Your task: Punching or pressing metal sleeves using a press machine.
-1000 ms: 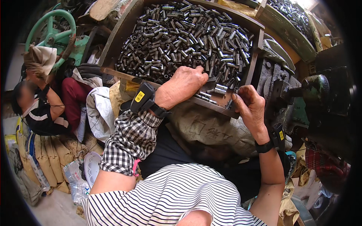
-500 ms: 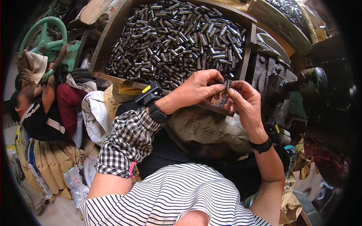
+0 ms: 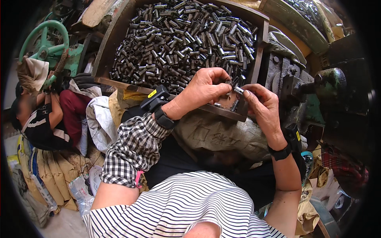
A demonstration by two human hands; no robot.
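Observation:
A shallow wooden tray is heaped with short dark metal tubes. Over its near right corner, my right hand pinches one shiny metal tube between thumb and forefinger, its end toward my left hand. My left hand is just left of it, thumb and fingers pressed together; what sits in that pinch is too small and dark to name. Below the hands, a few loose tubes lie on the tray's bare brown bottom.
A dark machine with a thick round shaft stands close on the right. At the left are a green handwheel and another person bent low. A sack lies under the tray's near edge. Another box of metal pieces is far right.
My hands have drawn slightly apart, the right one moving to the right. The shiny tube now shows plainly in my right fingertips. The person at the left has shifted a little.

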